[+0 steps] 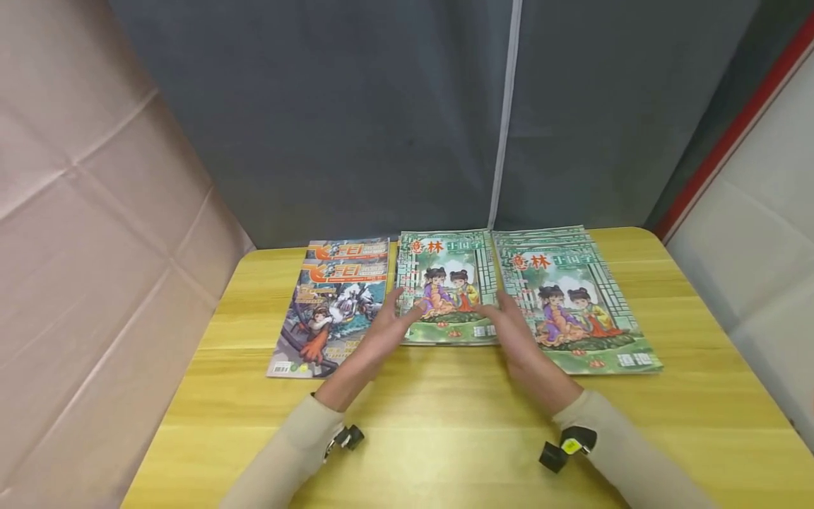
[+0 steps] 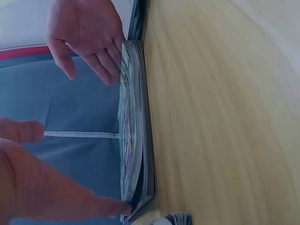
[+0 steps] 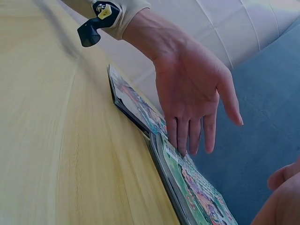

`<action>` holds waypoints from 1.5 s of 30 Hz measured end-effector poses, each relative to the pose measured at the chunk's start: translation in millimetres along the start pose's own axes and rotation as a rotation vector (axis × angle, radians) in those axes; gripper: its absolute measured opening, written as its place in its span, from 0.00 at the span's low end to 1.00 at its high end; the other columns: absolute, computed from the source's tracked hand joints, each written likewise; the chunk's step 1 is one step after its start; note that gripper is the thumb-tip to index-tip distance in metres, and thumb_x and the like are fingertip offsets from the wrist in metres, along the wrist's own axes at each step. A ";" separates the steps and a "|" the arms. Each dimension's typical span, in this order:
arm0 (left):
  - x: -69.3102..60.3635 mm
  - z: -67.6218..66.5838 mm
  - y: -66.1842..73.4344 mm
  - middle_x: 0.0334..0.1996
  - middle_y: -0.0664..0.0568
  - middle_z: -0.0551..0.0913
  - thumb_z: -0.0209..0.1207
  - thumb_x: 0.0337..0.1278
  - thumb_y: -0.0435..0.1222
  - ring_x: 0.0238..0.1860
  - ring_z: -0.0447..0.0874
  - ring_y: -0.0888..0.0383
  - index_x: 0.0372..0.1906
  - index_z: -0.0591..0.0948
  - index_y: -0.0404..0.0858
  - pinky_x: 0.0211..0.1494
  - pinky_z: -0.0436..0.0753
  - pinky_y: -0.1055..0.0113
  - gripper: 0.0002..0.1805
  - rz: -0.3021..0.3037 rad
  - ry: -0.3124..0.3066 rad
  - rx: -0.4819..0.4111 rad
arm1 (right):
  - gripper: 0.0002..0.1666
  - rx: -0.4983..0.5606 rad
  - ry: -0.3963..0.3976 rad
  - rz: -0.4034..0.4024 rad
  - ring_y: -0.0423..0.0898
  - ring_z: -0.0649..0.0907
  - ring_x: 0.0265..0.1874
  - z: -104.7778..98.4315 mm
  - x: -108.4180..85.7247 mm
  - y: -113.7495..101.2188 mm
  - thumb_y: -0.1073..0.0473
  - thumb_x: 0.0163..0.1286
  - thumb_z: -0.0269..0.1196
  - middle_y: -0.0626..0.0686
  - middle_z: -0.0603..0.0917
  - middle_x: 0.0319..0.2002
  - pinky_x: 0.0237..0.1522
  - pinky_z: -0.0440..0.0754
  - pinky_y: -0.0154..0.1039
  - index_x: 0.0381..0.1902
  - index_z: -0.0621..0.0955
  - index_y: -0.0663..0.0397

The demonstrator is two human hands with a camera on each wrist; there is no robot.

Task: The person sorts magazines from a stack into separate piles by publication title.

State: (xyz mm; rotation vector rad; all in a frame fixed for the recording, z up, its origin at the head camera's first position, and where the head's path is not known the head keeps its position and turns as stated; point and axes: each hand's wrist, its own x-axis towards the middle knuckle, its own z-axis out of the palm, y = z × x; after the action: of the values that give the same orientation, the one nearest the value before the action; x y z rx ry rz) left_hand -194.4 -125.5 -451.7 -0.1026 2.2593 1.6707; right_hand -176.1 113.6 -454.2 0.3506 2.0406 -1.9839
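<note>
A middle stack of green magazines (image 1: 448, 329) lies between both hands in the head view. At its left edge is the left hand (image 1: 381, 336), fingers straight, thumb over the cover; in the left wrist view its fingertips touch the stack's (image 2: 133, 131) edge. The right hand (image 1: 521, 346) is at the stack's right side, beside the right-hand pile, thumb over the middle cover and fingers extended. In the right wrist view the left hand (image 3: 190, 84) shows an open palm above the stack (image 3: 197, 187). Neither hand is curled round a magazine.
Dark-covered magazines (image 1: 343, 311) overlap at the left of the wooden table (image 1: 432, 438). Fanned green magazines (image 1: 579, 304) lie at the right. A grey curtain (image 1: 381, 127) hangs behind the table, with pale panels at both sides.
</note>
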 end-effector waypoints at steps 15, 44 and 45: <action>28.8 -12.2 5.4 0.84 0.40 0.57 0.56 0.77 0.37 0.85 0.53 0.43 0.84 0.54 0.32 0.89 0.55 0.47 0.39 -0.032 -0.011 -0.447 | 0.46 0.009 0.044 -0.060 0.63 0.54 0.85 -11.3 15.0 -7.1 0.60 0.82 0.55 0.64 0.49 0.86 0.87 0.52 0.57 0.86 0.45 0.62; 59.8 -8.0 12.0 0.46 0.47 0.77 0.58 0.76 0.32 0.22 0.70 0.64 0.54 0.64 0.38 0.41 0.87 0.64 0.14 -0.009 -0.223 -0.193 | 0.34 -0.262 -0.092 -0.016 0.38 0.56 0.10 -82.1 32.4 -9.2 0.49 0.83 0.56 0.39 0.63 0.17 0.15 0.61 0.37 0.75 0.60 0.60; 56.1 -3.3 12.0 0.44 0.47 0.77 0.59 0.76 0.31 0.24 0.74 0.63 0.53 0.64 0.38 0.41 0.87 0.64 0.15 0.002 -0.232 -0.195 | 0.33 -0.273 -0.089 -0.022 0.38 0.57 0.11 -87.0 28.8 -7.6 0.48 0.83 0.56 0.41 0.67 0.20 0.15 0.62 0.38 0.75 0.61 0.60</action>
State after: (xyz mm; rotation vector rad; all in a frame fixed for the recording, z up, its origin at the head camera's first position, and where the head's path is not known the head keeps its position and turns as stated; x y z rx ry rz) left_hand -251.1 -117.2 -456.8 0.0462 1.9264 1.7989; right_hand -208.1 199.8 -455.4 0.1781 2.2272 -1.6692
